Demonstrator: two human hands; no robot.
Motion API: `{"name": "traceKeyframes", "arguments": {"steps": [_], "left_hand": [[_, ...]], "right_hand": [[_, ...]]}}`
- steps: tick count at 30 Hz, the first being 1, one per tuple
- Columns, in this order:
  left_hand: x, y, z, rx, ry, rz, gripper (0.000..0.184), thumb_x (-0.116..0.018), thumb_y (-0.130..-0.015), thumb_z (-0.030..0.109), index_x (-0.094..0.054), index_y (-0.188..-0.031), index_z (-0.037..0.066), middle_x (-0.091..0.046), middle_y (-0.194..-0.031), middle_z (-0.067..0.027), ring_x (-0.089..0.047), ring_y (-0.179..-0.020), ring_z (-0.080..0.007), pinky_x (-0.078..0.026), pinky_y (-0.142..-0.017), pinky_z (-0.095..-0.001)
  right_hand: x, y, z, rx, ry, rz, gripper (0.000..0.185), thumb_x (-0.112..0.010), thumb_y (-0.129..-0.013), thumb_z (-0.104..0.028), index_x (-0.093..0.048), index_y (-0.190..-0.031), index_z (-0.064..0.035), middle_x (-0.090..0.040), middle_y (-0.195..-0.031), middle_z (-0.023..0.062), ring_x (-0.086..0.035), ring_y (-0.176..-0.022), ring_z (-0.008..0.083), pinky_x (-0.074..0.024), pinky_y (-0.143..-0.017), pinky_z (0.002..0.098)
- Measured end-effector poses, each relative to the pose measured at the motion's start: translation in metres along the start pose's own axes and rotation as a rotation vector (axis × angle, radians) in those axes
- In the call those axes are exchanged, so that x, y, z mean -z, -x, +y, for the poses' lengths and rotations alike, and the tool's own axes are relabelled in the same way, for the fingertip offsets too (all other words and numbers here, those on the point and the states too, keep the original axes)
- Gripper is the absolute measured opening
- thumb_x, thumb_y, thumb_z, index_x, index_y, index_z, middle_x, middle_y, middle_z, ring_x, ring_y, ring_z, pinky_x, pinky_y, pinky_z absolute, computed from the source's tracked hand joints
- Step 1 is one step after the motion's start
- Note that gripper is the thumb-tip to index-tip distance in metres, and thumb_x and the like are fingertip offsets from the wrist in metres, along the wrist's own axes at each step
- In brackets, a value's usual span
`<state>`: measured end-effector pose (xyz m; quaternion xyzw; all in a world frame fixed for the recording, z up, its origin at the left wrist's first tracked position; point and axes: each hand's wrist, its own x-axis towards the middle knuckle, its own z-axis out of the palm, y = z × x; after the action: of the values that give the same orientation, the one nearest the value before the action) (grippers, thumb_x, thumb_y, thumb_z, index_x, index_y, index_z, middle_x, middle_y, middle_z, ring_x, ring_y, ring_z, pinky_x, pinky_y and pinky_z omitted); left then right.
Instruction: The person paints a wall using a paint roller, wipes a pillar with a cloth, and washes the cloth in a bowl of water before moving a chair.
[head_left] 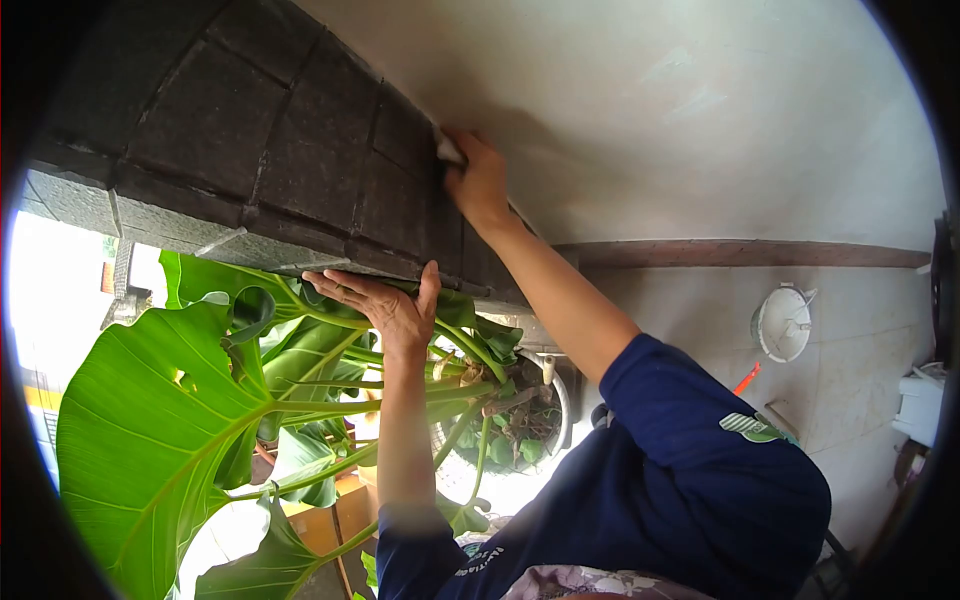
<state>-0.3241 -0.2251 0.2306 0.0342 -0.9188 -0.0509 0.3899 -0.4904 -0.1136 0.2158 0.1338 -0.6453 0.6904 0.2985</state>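
My right hand (478, 180) holds a small whitish piece (449, 150), perhaps a cloth or sponge, against the seam where the dark tiled ledge (310, 130) meets the pale wall (680, 110). Its fingers are closed round the piece and partly hidden. My left hand (385, 305) rests with fingers spread on the edge of the ledge, holding nothing. Just beneath that hand are the stems and big green leaves (170, 420) of a plant.
A round plant pot (563, 405) stands below the ledge. On the tiled floor are a white bucket (784, 325) and an orange-red handle (747, 378). A brown baseboard (740, 254) runs along the wall. A white container (918, 408) sits at the far right.
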Motion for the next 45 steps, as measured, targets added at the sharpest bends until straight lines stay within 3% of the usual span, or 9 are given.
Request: {"name": "traceKeyframes", "arguments": {"steps": [7, 13, 20, 27, 32, 35, 38, 41, 45], "left_hand": [[0.0, 0.001, 0.003, -0.003, -0.019, 0.027, 0.127, -0.071, -0.08, 0.051, 0.023, -0.145, -0.005, 0.019, -0.147, -0.0399, 0.013, -0.139, -0.0557, -0.003, -0.11, -0.0652], [-0.001, -0.001, 0.003, -0.026, 0.0, 0.04, 0.127, -0.069, -0.08, 0.054, 0.023, -0.145, -0.005, 0.018, -0.147, -0.0398, 0.014, -0.139, -0.0554, -0.002, -0.11, -0.0654], [-0.003, 0.0, 0.0, -0.02, -0.021, 0.025, 0.127, -0.069, -0.081, 0.053, 0.026, -0.143, -0.004, 0.02, -0.147, -0.0392, 0.016, -0.139, -0.0544, 0.0, -0.11, -0.0648], [-0.004, 0.001, -0.003, -0.026, 0.008, 0.041, 0.128, -0.068, -0.08, 0.055, 0.025, -0.143, -0.006, 0.019, -0.148, -0.0383, 0.016, -0.139, -0.0532, 0.003, -0.111, -0.0634], [-0.007, -0.003, -0.007, -0.073, -0.005, 0.071, 0.13, -0.07, -0.077, 0.058, 0.024, -0.145, -0.002, 0.021, -0.148, -0.0369, 0.016, -0.139, -0.0537, 0.0, -0.11, -0.0661], [-0.007, 0.001, -0.007, -0.072, -0.008, 0.057, 0.13, -0.069, -0.077, 0.059, 0.024, -0.145, -0.002, 0.021, -0.149, -0.0363, 0.017, -0.139, -0.0534, 0.001, -0.11, -0.0662], [-0.008, -0.002, -0.006, -0.076, -0.001, 0.069, 0.128, -0.068, -0.079, 0.058, 0.024, -0.145, -0.002, 0.021, -0.15, -0.035, 0.017, -0.14, -0.0517, 0.002, -0.11, -0.0646], [-0.007, -0.003, -0.003, -0.087, 0.003, 0.084, 0.127, -0.068, -0.08, 0.056, 0.023, -0.145, -0.003, 0.021, -0.15, -0.0339, 0.017, -0.14, -0.0503, 0.003, -0.111, -0.0628], [-0.007, 0.0, -0.007, -0.08, -0.013, 0.064, 0.131, -0.071, -0.076, 0.056, 0.023, -0.145, -0.002, 0.022, -0.148, -0.0365, 0.017, -0.139, -0.0533, -0.001, -0.11, -0.0653]], "right_hand": [[-0.001, 0.013, 0.026, -0.12, 0.124, -0.098, 0.053, -0.055, -0.062, 0.009, -0.067, -0.111, -0.0036, -0.062, -0.102, 0.0204, -0.062, -0.094, 0.0402, -0.0497, -0.084, 0.0426], [-0.01, 0.004, 0.009, 0.018, 0.043, -0.029, 0.055, -0.056, -0.061, 0.009, -0.064, -0.113, -0.0034, -0.061, -0.102, 0.0205, -0.06, -0.094, 0.042, -0.0491, -0.083, 0.0464], [0.005, 0.045, 0.048, -0.061, 0.097, -0.088, 0.056, -0.052, -0.06, 0.01, -0.065, -0.113, -0.0013, -0.062, -0.099, 0.0204, -0.062, -0.093, 0.0396, -0.0499, -0.083, 0.0423], [-0.003, 0.018, 0.003, 0.014, 0.005, -0.04, 0.057, -0.051, -0.058, 0.01, -0.065, -0.112, -0.0005, -0.063, -0.1, 0.0199, -0.063, -0.094, 0.0381, -0.0508, -0.084, 0.0393], [0.012, 0.081, -0.01, 0.096, -0.209, -0.067, 0.06, -0.051, -0.058, 0.009, -0.064, -0.116, -0.0022, -0.061, -0.095, 0.0172, -0.063, -0.091, 0.0379, -0.0503, -0.08, 0.043], [0.005, 0.045, 0.001, 0.028, -0.01, -0.063, 0.064, -0.049, -0.057, 0.009, -0.064, -0.119, -0.0037, -0.061, -0.096, 0.0169, -0.063, -0.091, 0.0374, -0.0504, -0.08, 0.0405], [-0.015, 0.018, 0.008, 0.028, -0.023, 0.04, 0.066, -0.048, -0.056, 0.009, -0.064, -0.119, -0.0049, -0.061, -0.096, 0.0171, -0.063, -0.091, 0.0368, -0.0505, -0.081, 0.04], [0.014, 0.06, 0.007, 0.126, -0.091, -0.055, 0.065, -0.048, -0.056, 0.008, -0.064, -0.117, -0.0046, -0.061, -0.096, 0.0181, -0.062, -0.088, 0.0368, -0.0501, -0.081, 0.0401], [0.018, 0.093, 0.046, -0.081, -0.054, -0.036, 0.06, -0.05, -0.058, 0.007, -0.065, -0.115, -0.0035, -0.063, -0.097, 0.0197, -0.063, -0.09, 0.038, -0.0496, -0.084, 0.0395]]}}
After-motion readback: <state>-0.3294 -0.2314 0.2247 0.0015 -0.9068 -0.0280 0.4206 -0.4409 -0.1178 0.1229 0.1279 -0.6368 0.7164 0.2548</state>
